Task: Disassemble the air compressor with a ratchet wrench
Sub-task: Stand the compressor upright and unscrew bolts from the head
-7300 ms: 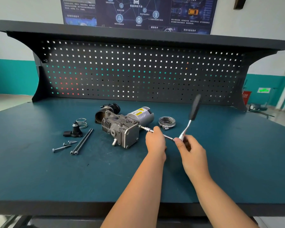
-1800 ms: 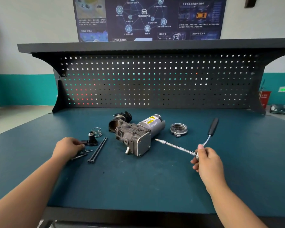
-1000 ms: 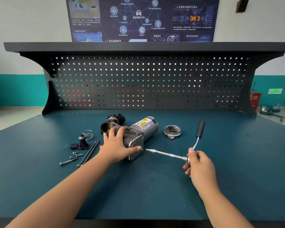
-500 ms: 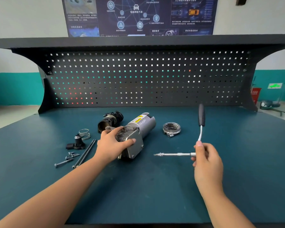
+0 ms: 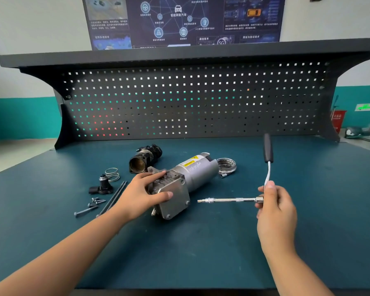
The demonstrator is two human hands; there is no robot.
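The compressor [image 5: 186,182] lies on its side in the middle of the tabletop [image 5: 201,253]. Its grey motor can points to 1 o'clock and its square end plate faces 7 o'clock. The left hand [image 5: 141,193] grips the finned block end, with fingers curled over the top and the thumb pressed flat on the end plate.

At 3 o'clock from the compressor, the right hand [image 5: 273,206] holds the wrench [image 5: 233,200] off the tabletop, fingers closed round its head. The long extension runs level toward 9 o'clock. Its tip is near the end plate but not touching it. The black grip rises toward 12 o'clock above the hand.

A metal ring [image 5: 226,165] lies just beside the motor can at 2 o'clock. A black housing [image 5: 144,160] sits at 11 o'clock, close to the fingers of the left hand. Out at 9 o'clock are a spring [image 5: 112,174], a black fitting [image 5: 103,185], two long rods [image 5: 113,197] lying side by side, a few small screws [image 5: 96,201] and a bolt [image 5: 86,211]. A dark pegboard [image 5: 201,103] stands along the far edge at 12 o'clock.
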